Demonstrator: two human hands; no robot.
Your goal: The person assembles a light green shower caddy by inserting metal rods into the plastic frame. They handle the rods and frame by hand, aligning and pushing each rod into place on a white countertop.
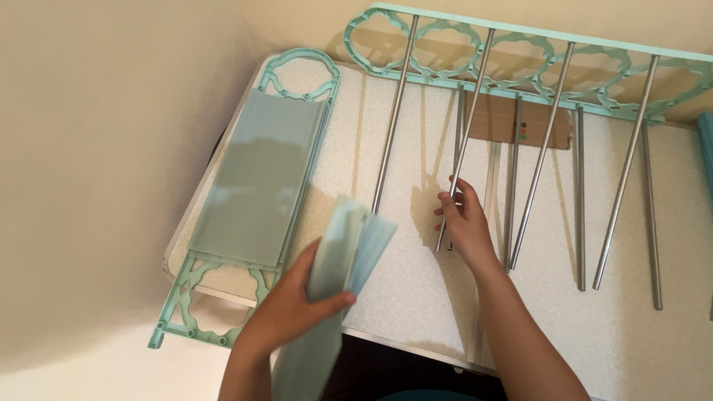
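My left hand (297, 308) grips a stack of pale green translucent panels (349, 249), held upright near the table's front edge. My right hand (464, 223) holds the lower part of a thin metal rod (466, 141); its top end sits in a mint-green frame with round cut-outs (520, 56) that leans against the wall. Several more metal rods (546, 148) hang down from that frame. A second mint-green frame (297, 74) lies flat on the left with a frosted panel (256, 178) on it.
The white speckled table (416, 289) stands against a beige wall. More loose rods (650, 215) lie on it at the right. A brown cardboard piece (494, 119) lies under the leaning frame. A teal object (705, 145) shows at the right edge.
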